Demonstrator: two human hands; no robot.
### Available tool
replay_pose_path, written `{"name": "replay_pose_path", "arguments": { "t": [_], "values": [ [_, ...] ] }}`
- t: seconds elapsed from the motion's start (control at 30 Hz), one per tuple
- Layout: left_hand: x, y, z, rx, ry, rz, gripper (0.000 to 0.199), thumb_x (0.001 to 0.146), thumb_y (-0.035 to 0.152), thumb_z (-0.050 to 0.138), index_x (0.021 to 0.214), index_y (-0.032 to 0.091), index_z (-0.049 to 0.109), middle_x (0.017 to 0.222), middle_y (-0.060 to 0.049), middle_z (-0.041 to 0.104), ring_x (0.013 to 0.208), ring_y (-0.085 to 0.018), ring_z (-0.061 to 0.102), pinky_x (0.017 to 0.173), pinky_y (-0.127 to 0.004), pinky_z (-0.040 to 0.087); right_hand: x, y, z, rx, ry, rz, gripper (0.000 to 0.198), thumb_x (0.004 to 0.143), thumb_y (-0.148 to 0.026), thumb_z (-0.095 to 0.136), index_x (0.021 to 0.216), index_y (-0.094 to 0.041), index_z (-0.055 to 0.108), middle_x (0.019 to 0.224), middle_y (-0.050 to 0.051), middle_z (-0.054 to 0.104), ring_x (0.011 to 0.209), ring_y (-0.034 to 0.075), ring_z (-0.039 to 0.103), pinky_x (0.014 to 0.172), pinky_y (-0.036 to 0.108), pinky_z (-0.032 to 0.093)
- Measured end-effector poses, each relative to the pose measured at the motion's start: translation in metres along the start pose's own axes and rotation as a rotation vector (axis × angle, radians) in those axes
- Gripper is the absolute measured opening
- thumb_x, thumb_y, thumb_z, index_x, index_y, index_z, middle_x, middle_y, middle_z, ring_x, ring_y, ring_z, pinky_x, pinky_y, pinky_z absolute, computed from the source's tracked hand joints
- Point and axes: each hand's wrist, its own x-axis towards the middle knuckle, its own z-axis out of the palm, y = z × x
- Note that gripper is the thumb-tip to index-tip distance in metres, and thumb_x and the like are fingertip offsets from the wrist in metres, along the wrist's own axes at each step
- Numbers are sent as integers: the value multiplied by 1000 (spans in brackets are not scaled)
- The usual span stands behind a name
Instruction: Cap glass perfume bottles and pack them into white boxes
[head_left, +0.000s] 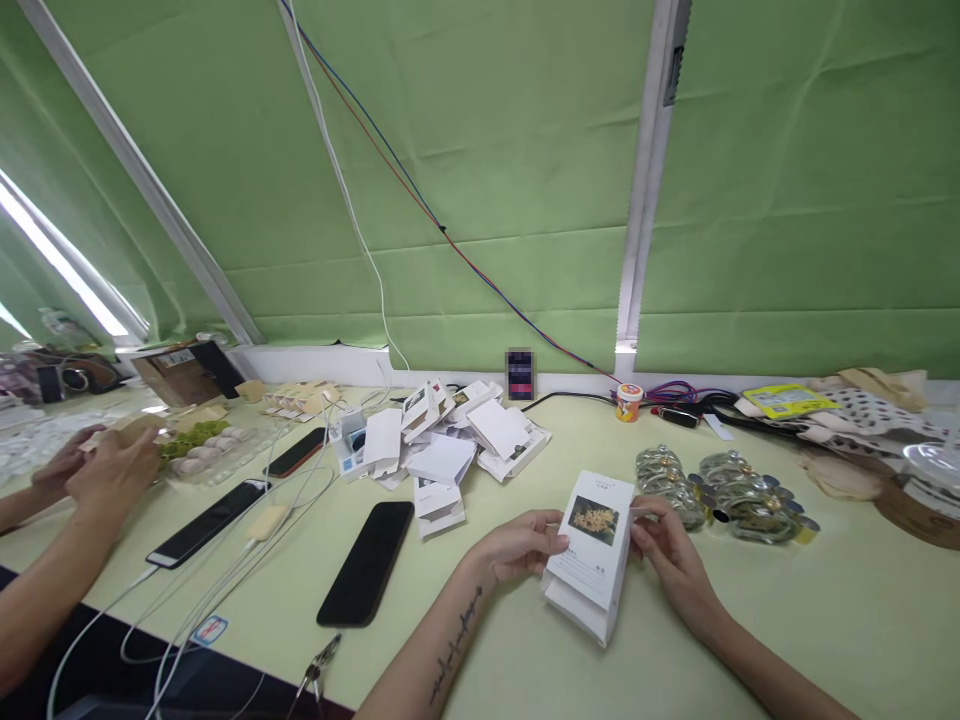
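Between my hands is a white paper box with a photo of yellow flowers on its front, tilted above the table. My left hand grips its left side, thumb on the front face. On the right edge, near the top, my right hand pinches the box. The lower end of the box shows a loose flap. Just beyond my right hand lie several clear glass bottles with shiny caps, in two groups. A heap of white boxes like this one lies further back to the left.
A black phone and a pair of small snips lie left of my arms. White cables run past another phone. At far left, a co-worker's hands handle a beige piece. An orange tub stands at the back.
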Motion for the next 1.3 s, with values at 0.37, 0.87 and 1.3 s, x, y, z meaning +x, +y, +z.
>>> {"name": "replay_pose_path", "arguments": {
  "t": [0.37,0.87,1.3],
  "values": [
    [10,-5,2,-148,379,208,43,66,33,82,95,16,54,93,-9,71,81,-18,68,73,-28,54,-1,6,3,-115,-124,96,50,96,-43,37,142,-31,21,109,5,48,69,13,56,67,31,48],
    [9,-2,22,-13,374,399,44,75,42,72,102,18,48,93,-8,68,88,-20,65,78,-31,49,1,6,6,-282,-248,119,54,93,-27,41,142,-23,19,108,7,54,82,17,58,79,33,49],
    [6,2,19,120,303,438,29,83,43,62,103,21,63,111,-6,59,86,-17,59,67,-22,45,-1,5,6,-200,-263,91,50,92,-22,42,139,-29,26,113,5,44,75,13,57,73,29,49]
  ]
}}
